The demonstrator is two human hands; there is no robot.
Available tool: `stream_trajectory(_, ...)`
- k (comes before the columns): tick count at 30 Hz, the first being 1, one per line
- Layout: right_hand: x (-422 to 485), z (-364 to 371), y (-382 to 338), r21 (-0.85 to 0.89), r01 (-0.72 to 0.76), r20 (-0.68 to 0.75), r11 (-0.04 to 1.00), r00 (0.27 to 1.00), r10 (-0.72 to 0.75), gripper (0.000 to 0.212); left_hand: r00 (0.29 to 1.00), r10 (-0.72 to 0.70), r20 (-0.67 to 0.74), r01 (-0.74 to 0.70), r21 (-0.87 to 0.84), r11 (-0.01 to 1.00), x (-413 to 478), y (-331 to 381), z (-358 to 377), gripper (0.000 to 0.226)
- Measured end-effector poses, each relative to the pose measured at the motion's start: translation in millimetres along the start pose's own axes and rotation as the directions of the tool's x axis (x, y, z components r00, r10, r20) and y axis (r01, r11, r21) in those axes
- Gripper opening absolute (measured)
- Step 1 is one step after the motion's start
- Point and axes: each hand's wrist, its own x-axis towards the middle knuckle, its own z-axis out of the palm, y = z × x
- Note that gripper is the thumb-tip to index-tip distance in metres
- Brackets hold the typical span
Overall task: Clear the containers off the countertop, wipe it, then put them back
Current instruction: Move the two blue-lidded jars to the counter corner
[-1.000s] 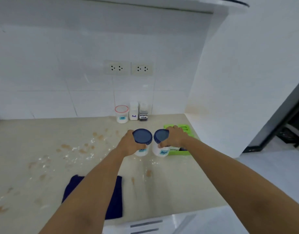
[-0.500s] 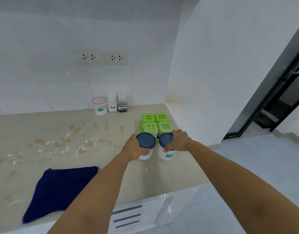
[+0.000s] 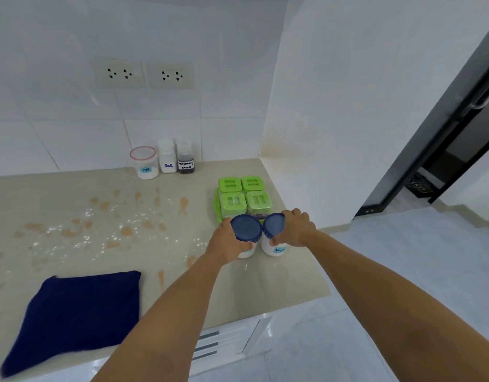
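Two white jars with blue lids stand side by side near the counter's right end. My left hand (image 3: 227, 242) grips the left blue-lidded jar (image 3: 246, 228). My right hand (image 3: 294, 228) grips the right blue-lidded jar (image 3: 275, 248), which carries a blue label. Just behind them sits a green rack of several green-lidded containers (image 3: 244, 199). At the back wall stand a red-rimmed tub (image 3: 144, 162), a white salt bottle (image 3: 167, 157) and a dark sauce bottle (image 3: 185, 158). A dark blue cloth (image 3: 75, 312) lies on the beige countertop (image 3: 279, 285) at the front left.
Brown stains and white powder (image 3: 100, 224) cover the middle of the counter. A white side wall (image 3: 334, 119) closes the right end. Two socket plates (image 3: 145, 74) sit on the tiled wall. White drawers (image 3: 224, 346) are below; a dark doorway (image 3: 444, 161) is at right.
The view has swung right and down, and both hands with the two blue-lidded jars have come nearer the counter's front, in front of the green rack.
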Motion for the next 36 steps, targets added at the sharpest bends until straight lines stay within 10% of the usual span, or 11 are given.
stream_trajectory(36, 45.7, 1.9, 15.3, 0.072, 0.007, -0.002, 0.997, 1.0, -0.007, 0.095, 0.999, -0.001, 0.037, 0.002, -0.037, 0.999, 36.0, 7.9, 15.0, 0.077)
